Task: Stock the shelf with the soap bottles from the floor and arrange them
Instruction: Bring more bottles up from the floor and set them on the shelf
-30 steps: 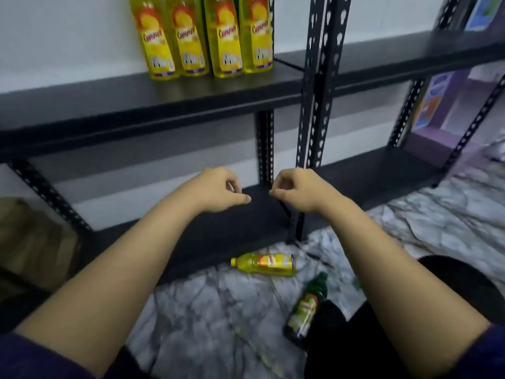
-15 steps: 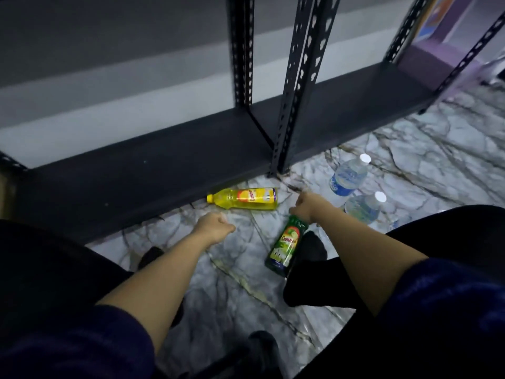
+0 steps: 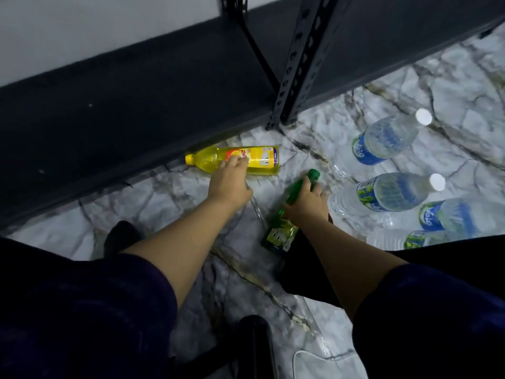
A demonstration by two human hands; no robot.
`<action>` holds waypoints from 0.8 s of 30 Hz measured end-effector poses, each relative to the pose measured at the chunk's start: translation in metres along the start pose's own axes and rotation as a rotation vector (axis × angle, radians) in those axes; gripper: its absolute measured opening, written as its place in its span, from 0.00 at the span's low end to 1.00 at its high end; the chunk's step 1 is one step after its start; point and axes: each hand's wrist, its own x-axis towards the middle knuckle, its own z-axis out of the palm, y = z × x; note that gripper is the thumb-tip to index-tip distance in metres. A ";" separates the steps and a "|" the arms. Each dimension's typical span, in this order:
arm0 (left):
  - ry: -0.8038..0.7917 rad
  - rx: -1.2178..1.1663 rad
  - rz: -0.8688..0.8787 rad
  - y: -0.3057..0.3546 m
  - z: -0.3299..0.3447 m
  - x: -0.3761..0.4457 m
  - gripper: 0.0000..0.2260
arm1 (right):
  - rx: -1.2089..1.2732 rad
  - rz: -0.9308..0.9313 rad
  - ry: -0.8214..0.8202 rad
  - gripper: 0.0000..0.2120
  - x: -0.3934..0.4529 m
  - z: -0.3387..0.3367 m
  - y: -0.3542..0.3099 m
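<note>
The right hand (image 3: 304,201) gripped the green soap bottle (image 3: 289,212) near its neck; the left hand (image 3: 229,179) rested fingers on the yellow soap bottle (image 3: 235,160), lying on the floor (image 3: 164,203) beside the shelf (image 3: 136,99). Risk: the round yellow bottle could roll under the shelf.

Landmark: shelf upright (image 3: 296,77), standing on the floor (image 3: 164,203) at the front edge of the bottom shelf board (image 3: 123,99).

Left of upright, on floor, just before the board's edge: soap bottle on its side (image 3: 259,160), cap pointing left. Left hand (image 3: 228,181) on it, fingertips touching.

Before upright, nearer the person: second soap bottle (image 3: 281,233), neck toward the upright, gripped at the neck by right hand (image 3: 306,202).

Right of upright, on floor: cluster of water bottles (image 3: 388,138) lying on their sides, close together, just right of the right hand.
</note>
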 end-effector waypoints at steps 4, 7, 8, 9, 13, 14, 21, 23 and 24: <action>-0.028 0.063 0.077 0.010 0.011 0.041 0.40 | 0.005 0.018 0.007 0.50 0.014 0.013 0.001; -0.143 0.123 0.052 0.012 0.024 0.059 0.49 | -0.011 0.010 0.024 0.50 0.018 0.014 0.002; -0.164 0.157 0.047 0.011 0.027 0.062 0.50 | -0.010 0.002 0.031 0.50 0.019 0.015 0.004; -0.166 0.200 0.049 0.011 0.030 0.065 0.50 | -0.006 -0.006 0.041 0.49 0.019 0.015 0.005; -0.086 0.348 0.048 0.008 0.033 0.072 0.44 | 0.022 -0.028 0.066 0.49 0.017 0.014 0.011; -0.090 0.356 0.050 0.006 0.033 0.073 0.41 | 0.028 -0.032 0.065 0.49 0.017 0.014 0.012; -0.262 0.334 0.199 -0.015 0.030 0.058 0.31 | 0.000 -0.127 0.037 0.50 0.008 0.012 0.007; -0.303 0.370 0.286 -0.022 0.030 0.042 0.26 | -0.009 -0.157 0.016 0.51 0.003 0.013 0.001; -0.336 0.398 0.328 -0.027 0.032 0.033 0.25 | -0.018 -0.174 0.003 0.51 0.002 0.014 -0.002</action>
